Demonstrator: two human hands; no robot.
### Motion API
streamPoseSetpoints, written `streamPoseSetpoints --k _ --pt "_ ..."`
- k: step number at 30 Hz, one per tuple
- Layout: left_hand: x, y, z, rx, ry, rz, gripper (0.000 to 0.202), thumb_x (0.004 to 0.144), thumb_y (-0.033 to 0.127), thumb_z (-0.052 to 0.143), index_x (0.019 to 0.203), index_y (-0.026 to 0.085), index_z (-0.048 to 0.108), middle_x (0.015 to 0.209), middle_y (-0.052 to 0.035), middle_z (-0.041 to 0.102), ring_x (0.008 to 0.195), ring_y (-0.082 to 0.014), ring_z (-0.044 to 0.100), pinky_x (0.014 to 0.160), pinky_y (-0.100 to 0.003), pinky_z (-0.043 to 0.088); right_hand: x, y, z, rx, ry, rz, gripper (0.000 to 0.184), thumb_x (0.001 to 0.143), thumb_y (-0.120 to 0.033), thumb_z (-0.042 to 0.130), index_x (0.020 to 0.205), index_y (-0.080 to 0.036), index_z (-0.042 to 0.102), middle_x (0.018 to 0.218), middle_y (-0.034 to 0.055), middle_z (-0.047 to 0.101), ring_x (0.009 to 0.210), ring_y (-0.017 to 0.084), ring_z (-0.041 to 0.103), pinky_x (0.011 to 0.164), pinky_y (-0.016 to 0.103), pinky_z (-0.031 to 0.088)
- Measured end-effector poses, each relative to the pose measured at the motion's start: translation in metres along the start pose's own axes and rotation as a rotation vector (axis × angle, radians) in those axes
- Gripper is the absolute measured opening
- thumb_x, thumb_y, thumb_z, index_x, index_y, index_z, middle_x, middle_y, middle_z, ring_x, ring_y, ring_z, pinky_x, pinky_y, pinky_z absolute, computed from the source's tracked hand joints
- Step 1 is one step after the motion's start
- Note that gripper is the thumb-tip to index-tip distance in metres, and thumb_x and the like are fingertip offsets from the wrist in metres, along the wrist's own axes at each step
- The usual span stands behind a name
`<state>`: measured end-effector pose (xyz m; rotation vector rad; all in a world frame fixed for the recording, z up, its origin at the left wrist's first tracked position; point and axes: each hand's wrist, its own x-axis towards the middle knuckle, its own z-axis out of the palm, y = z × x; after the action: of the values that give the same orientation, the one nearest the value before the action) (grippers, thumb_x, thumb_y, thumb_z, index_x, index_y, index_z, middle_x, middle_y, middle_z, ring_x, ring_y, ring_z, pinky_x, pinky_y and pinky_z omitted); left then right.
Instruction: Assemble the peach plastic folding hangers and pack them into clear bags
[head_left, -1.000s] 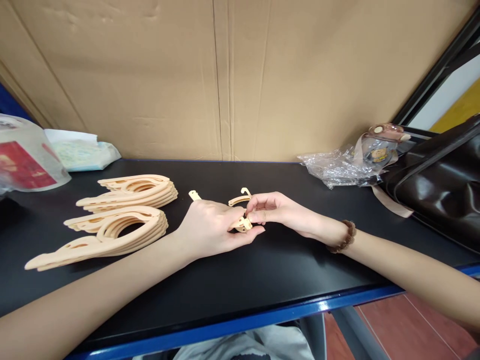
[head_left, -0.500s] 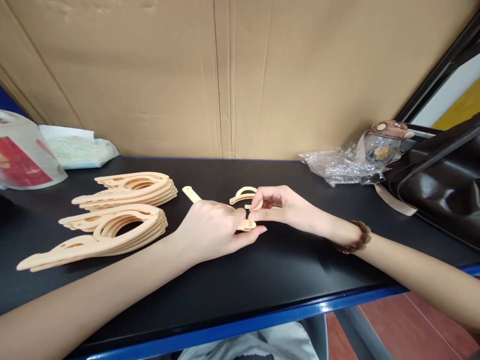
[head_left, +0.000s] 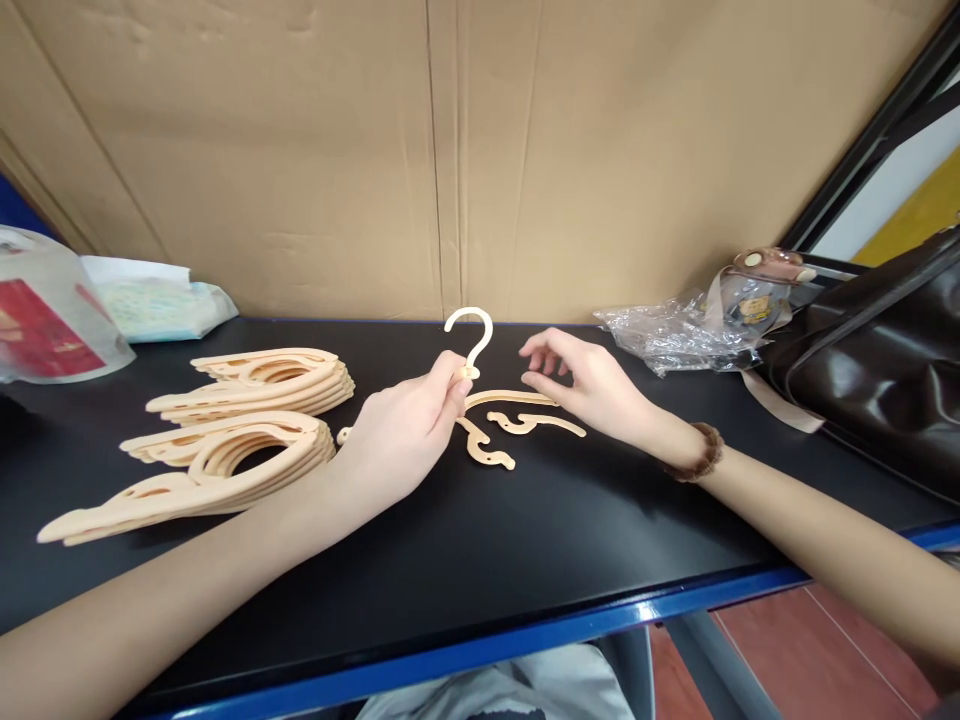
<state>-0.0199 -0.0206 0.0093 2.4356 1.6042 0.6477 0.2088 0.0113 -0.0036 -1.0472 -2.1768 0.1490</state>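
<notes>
My left hand (head_left: 405, 430) is closed around the neck of a peach folding hanger (head_left: 487, 415), whose hook (head_left: 471, 335) stands upright above my fingers. The hanger's thin arms spread out on the black table (head_left: 525, 540) below and to the right of that hand. My right hand (head_left: 581, 385) hovers just right of the hook, fingers apart and slightly curled, holding nothing; its fingertips are close to the hanger's upper arm. A bead bracelet (head_left: 694, 455) is on my right wrist.
Two stacks of folded peach hangers (head_left: 247, 420) lie at the left. A red-and-white bag (head_left: 45, 320) and a tissue pack (head_left: 161, 295) sit at the far left. Crumpled clear plastic (head_left: 675, 335) and a dark brown bag (head_left: 885, 360) are at the right. Cardboard stands behind.
The folded hanger has been opened: its hook now stands up in my left hand and its arms are spread. My right hand has let go and lifted slightly away.
</notes>
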Motion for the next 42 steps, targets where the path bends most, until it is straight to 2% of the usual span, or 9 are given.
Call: streamPoseSetpoints --k 4,8,13,17,20,22,25,30,42 --pt "0.006 -0.011 0.010 -0.373 -0.102 -0.043 0.019 0.096 0.041 0.036 0.094 0.025 0.046 0.077 0.0063 0.060 0.056 -0.0113 0.054 0.053 -0.024 0.039 0.001 0.016 0.003 -0.164 -0.194 0.020 0.022 0.089 -0.039 0.059 0.102 -0.023 0.065 0.107 0.0054 0.060 0.096 0.020 0.057 0.082 0.035 0.046" --pt "0.011 -0.016 0.016 -0.614 -0.140 -0.131 0.018 0.089 0.039 0.047 0.101 0.025 0.048 0.084 0.0033 0.057 0.056 -0.0101 0.052 0.043 -0.021 0.040 0.002 0.024 0.004 -0.177 -0.254 0.072 0.019 0.094 -0.030 0.048 0.091 -0.020 0.064 0.097 0.0048 0.062 0.089 0.019 0.057 0.079 0.033 0.044" --pt "0.013 -0.013 0.014 -0.638 -0.072 -0.157 0.026 0.091 0.042 0.045 0.104 0.023 0.057 0.078 0.0024 0.053 0.058 -0.0086 0.048 0.044 -0.018 0.040 0.005 0.023 -0.002 -0.186 -0.209 0.125 0.026 0.096 -0.019 0.032 0.079 -0.019 0.053 0.076 0.0012 0.059 0.067 0.014 0.051 0.065 0.029 0.037" --pt "0.012 -0.011 0.009 -0.694 -0.055 -0.189 0.034 0.093 0.045 0.045 0.111 0.021 0.063 0.077 0.0018 0.055 0.059 -0.0075 0.051 0.049 -0.018 0.043 0.006 0.019 -0.005 -0.149 -0.196 0.088 0.033 0.097 -0.037 0.039 0.076 -0.019 0.055 0.071 -0.0003 0.057 0.063 0.013 0.049 0.063 0.027 0.034" --pt "0.012 -0.009 0.006 -0.749 -0.060 -0.242 0.038 0.091 0.047 0.050 0.115 0.022 0.066 0.085 -0.0009 0.064 0.076 -0.0114 0.063 0.059 -0.018 0.048 0.007 0.020 -0.005 -0.132 -0.179 0.018 0.036 0.094 -0.048 0.046 0.076 -0.019 0.059 0.068 -0.0010 0.059 0.064 0.013 0.049 0.066 0.027 0.034" --pt "0.011 -0.008 0.005 -0.782 -0.086 -0.248 0.039 0.089 0.048 0.054 0.116 0.023 0.066 0.098 -0.0025 0.069 0.090 -0.0149 0.065 0.064 -0.019 0.050 0.007 0.022 -0.005 -0.123 -0.177 -0.023 0.035 0.094 -0.047 0.048 0.078 -0.019 0.061 0.068 -0.0012 0.061 0.066 0.013 0.051 0.069 0.027 0.035" --pt "0.011 -0.006 0.002 -0.805 -0.152 -0.207 0.039 0.088 0.049 0.056 0.116 0.024 0.068 0.108 -0.0026 0.070 0.091 -0.0164 0.067 0.061 -0.019 0.051 0.007 0.023 -0.006 -0.103 -0.183 -0.077 0.032 0.093 -0.045 0.050 0.079 -0.018 0.062 0.068 -0.0010 0.063 0.069 0.013 0.052 0.072 0.028 0.035" --pt "0.011 -0.007 -0.002 -0.821 -0.256 -0.176 0.041 0.089 0.049 0.056 0.118 0.023 0.067 0.094 -0.0030 0.074 0.090 -0.0152 0.067 0.063 -0.018 0.050 0.007 0.020 -0.009 -0.039 -0.192 -0.086 0.030 0.092 -0.043 0.054 0.078 -0.018 0.064 0.070 0.0005 0.066 0.069 0.014 0.051 0.072 0.029 0.037" --pt "0.011 -0.008 -0.012 -0.875 -0.457 -0.201 0.035 0.086 0.045 0.062 0.116 0.028 0.069 0.097 -0.0047 0.075 0.095 -0.0183 0.068 0.069 -0.022 0.053 0.008 0.018 -0.018 0.032 -0.228 -0.131 0.025 0.089 -0.039 0.060 0.078 -0.017 0.064 0.074 0.0024 0.062 0.075 0.016 0.048 0.068 0.028 0.037"
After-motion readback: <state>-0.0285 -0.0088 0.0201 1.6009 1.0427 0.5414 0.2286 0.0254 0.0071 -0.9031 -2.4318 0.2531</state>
